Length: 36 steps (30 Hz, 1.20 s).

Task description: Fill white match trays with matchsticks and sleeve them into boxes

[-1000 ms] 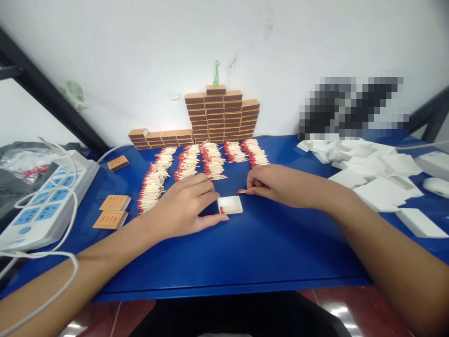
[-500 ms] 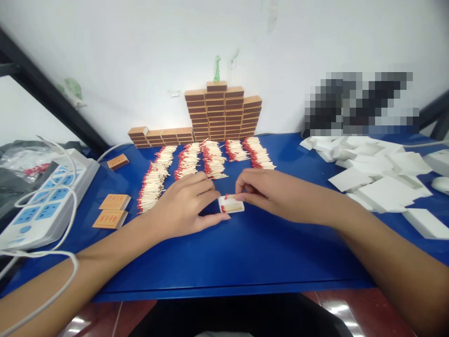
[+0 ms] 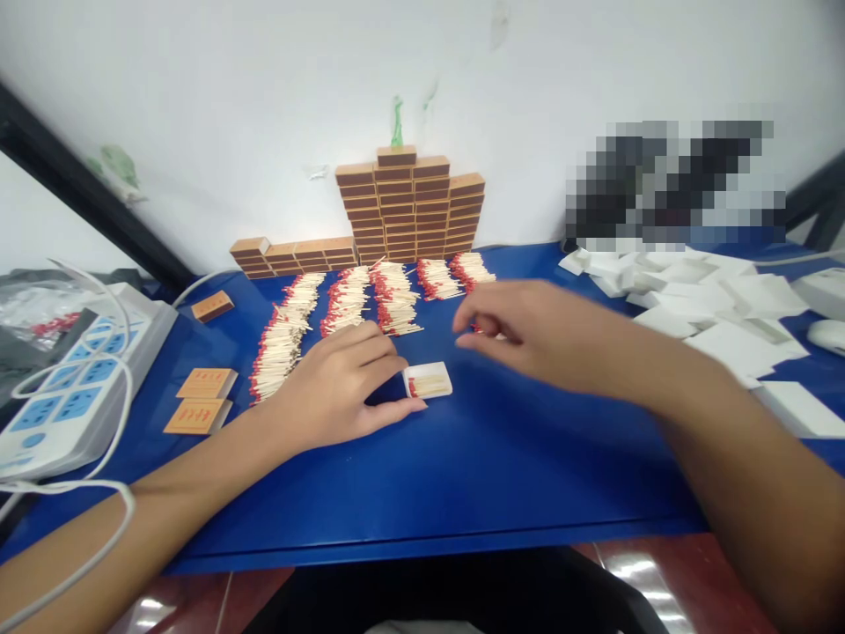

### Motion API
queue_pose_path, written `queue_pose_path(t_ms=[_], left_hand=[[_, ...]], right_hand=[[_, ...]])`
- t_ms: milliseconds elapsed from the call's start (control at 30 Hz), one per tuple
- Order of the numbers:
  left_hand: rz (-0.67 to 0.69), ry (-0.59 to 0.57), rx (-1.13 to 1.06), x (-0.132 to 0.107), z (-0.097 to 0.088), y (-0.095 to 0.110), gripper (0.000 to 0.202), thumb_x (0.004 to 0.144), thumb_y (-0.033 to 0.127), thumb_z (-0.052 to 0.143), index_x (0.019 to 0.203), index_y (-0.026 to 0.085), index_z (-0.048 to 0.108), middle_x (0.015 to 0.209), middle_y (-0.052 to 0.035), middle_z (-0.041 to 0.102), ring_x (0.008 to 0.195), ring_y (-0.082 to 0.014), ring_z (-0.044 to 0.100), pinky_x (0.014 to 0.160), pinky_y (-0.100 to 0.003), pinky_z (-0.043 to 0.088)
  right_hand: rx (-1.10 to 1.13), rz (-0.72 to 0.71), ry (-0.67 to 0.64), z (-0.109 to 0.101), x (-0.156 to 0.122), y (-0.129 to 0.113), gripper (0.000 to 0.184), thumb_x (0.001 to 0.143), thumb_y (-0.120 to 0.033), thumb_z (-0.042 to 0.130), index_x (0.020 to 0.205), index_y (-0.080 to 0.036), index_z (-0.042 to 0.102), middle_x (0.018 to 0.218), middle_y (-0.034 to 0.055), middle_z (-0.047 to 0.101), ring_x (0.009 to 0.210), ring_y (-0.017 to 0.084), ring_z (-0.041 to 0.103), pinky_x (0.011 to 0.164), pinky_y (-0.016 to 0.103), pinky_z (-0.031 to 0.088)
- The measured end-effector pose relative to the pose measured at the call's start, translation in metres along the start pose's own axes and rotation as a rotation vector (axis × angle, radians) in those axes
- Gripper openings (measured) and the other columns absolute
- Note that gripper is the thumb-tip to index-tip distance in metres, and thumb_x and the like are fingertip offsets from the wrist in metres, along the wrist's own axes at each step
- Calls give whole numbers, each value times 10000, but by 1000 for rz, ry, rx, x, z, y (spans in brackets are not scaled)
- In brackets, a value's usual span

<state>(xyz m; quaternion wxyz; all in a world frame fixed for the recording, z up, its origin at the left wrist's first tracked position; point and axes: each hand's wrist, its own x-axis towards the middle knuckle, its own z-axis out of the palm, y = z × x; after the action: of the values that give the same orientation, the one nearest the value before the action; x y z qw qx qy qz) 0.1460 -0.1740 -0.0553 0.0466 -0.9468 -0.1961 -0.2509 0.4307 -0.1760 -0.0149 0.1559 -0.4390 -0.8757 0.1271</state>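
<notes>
Worktop (image 3: 502,475): beneath your fingers.
Right hand (image 3: 521,330): blurred; thumb and index slightly apart, nothing visibly pinched.
Left hand (image 3: 340,379): thumb and index pinching the tray's near end.
Match piles (image 3: 397,299): beyond your fingers; a low right-hand sweep could scatter them.
Matchbox tray (image 3: 429,370): at your left fingertips; uneven pressure could spill its matches (image 3: 430,386).

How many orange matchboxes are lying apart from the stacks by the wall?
3. The far matchbox lies right of the power strip; the middle matchbox and near matchbox lie together, left of the left hand. More may be hidden.
</notes>
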Motion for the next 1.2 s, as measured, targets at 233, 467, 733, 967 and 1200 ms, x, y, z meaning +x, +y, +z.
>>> queue_pose_path(t_ms=[233,467,733,967,1200], left_hand=[[19,12,0,1,0,1,318,994,439,736,1011,121,738,883,-92,712,810,-226,636,752,-376,551],[20,9,11,0,-2,1,324,1017,457,703,1014,136,745,876,-89,719,823,-224,638,771,-376,555],[16,3,12,0,-1,2,323,1008,456,715,1013,135,745,886,-92,716,831,-229,649,768,-374,552],[13,-3,16,1,-1,2,329,1019,465,699,1000,139,738,874,-84,715,822,-219,629,763,-368,545],[-6,-17,-3,0,0,1,318,1018,463,701,1011,149,746,875,-87,718,823,-220,641,772,-373,554]], right_hand=[[-115,250,-174,-29,-4,26,157,863,-377,740,835,-224,757,810,52,724,662,193,589,608,343,392],[-83,334,-340,-15,-1,23,183,919,-358,682,922,-198,770,972,89,773,766,209,662,665,357,459],[-85,282,-395,-10,1,12,224,1014,-311,564,883,-188,697,940,108,771,747,212,639,665,344,432],[-89,287,-405,-4,4,7,227,990,-306,561,826,-208,683,774,49,727,623,183,579,585,339,379],[-145,178,-379,1,3,8,204,983,-231,519,826,-194,643,872,91,729,708,205,593,625,354,354]])
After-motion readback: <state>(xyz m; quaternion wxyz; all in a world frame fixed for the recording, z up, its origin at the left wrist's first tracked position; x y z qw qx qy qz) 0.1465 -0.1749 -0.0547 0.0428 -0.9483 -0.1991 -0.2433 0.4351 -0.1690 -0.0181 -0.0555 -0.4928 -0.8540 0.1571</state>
